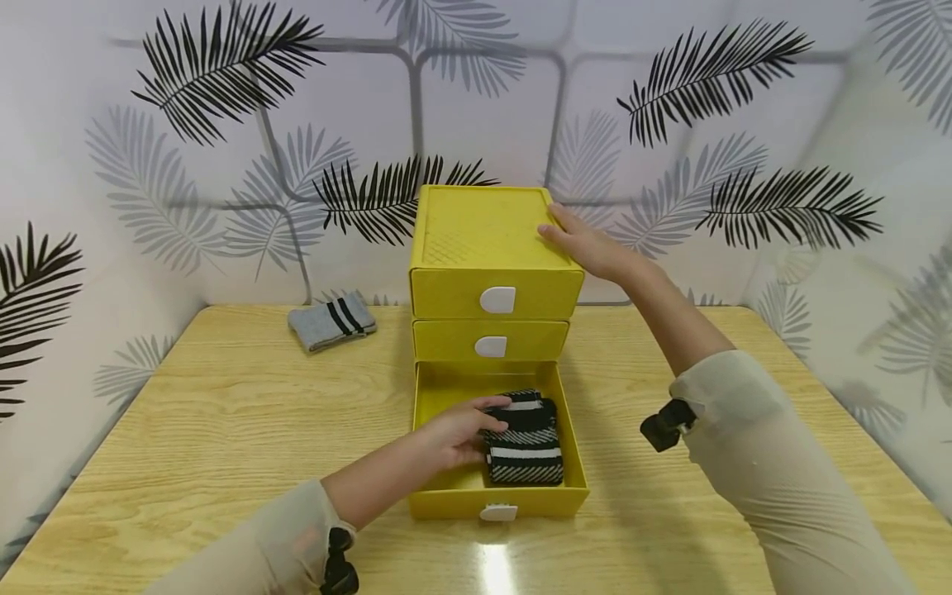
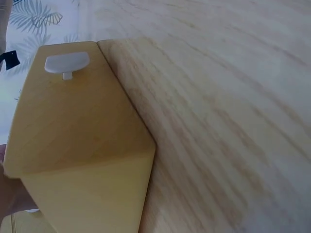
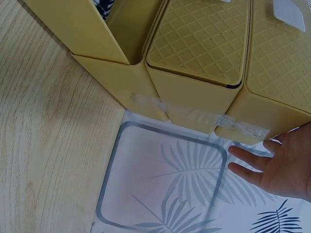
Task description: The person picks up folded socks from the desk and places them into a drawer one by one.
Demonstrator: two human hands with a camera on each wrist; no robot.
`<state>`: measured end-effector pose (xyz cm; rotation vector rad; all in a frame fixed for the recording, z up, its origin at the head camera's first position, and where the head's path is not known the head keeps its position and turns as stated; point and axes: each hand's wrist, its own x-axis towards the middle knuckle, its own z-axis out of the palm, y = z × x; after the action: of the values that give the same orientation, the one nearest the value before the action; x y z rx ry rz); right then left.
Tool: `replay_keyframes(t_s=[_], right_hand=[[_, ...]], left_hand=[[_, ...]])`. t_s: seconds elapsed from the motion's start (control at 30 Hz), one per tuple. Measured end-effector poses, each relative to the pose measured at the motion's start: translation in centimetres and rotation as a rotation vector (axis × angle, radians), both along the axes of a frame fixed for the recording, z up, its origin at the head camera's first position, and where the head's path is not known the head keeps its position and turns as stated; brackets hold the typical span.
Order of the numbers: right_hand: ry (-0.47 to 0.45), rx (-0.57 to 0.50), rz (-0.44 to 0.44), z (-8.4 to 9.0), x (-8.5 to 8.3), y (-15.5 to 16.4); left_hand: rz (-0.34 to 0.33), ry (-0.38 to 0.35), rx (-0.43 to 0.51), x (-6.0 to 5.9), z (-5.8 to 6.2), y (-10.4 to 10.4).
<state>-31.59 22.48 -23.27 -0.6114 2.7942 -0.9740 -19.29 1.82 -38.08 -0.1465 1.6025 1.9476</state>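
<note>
A person's left hand [image 1: 455,431] reaches into the pulled-out bottom drawer [image 1: 497,494] of a yellow three-drawer organizer [image 1: 487,248], fingers curled over a folded black-and-white striped sock bundle [image 1: 525,446] lying at the drawer's right side. The right hand [image 1: 587,244], fingers straight and relaxed, rests flat against the organizer's top right edge. The two upper drawers sit closed. Well apart on the wooden bench [image 1: 223,430], to the organizer's left, lies a folded grey sock [image 1: 331,320] with black stripes.
</note>
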Motion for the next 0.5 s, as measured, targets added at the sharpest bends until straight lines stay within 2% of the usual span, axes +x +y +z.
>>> replay_keyframes(t_s=[0.1, 0.23, 0.37, 0.5], right_hand=[[-0.001, 0.003, -0.001, 0.0, 0.0, -0.1], [-0.008, 0.0, 0.001, 0.0, 0.1, -0.1], [-0.005, -0.005, 0.003, 0.0, 0.0, -0.1], [0.006, 0.001, 0.002, -0.1, -0.1, 0.0]], left_hand=[[-0.004, -0.014, -0.003, -0.2, 0.3, -0.6], [-0.042, -0.03, 0.021, -0.3, 1.0, -2.1], [-0.091, -0.043, 0.107, -0.3, 2.3, -4.4], [-0.148, -0.017, 0.172, -0.5, 3.7, -6.9]])
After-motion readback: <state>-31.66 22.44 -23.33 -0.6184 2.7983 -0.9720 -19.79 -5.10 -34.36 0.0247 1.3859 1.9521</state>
